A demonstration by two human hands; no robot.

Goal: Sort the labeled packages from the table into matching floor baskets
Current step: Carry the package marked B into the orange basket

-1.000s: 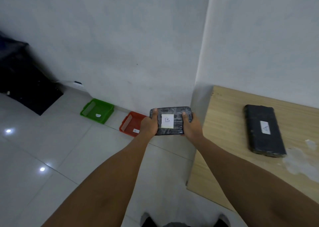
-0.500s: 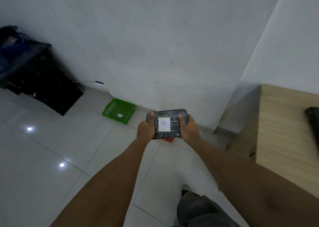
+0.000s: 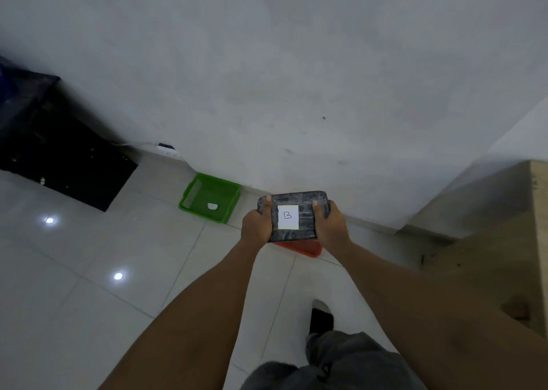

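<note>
A dark wrapped package (image 3: 305, 204) with a white label reading "B" is held out in front of me, above the floor. My left hand (image 3: 256, 222) grips its left end and my right hand (image 3: 330, 223) grips its right end. Directly beneath it lies a red basket (image 3: 307, 248), mostly hidden by the package and hands. A green basket (image 3: 211, 201) with a small white tag inside rests on the floor by the wall, left of the package.
The wooden table (image 3: 504, 250) edge stands at the right. A black box (image 3: 62, 158) sits against the wall at left, with a white power strip (image 3: 167, 149) beside it. My leg and shoe (image 3: 321, 320) are on the pale tiled floor.
I have turned left and stepped away from the table; the package labeled A has left view. The B package, still in both hands, now hangs over the red basket.
</note>
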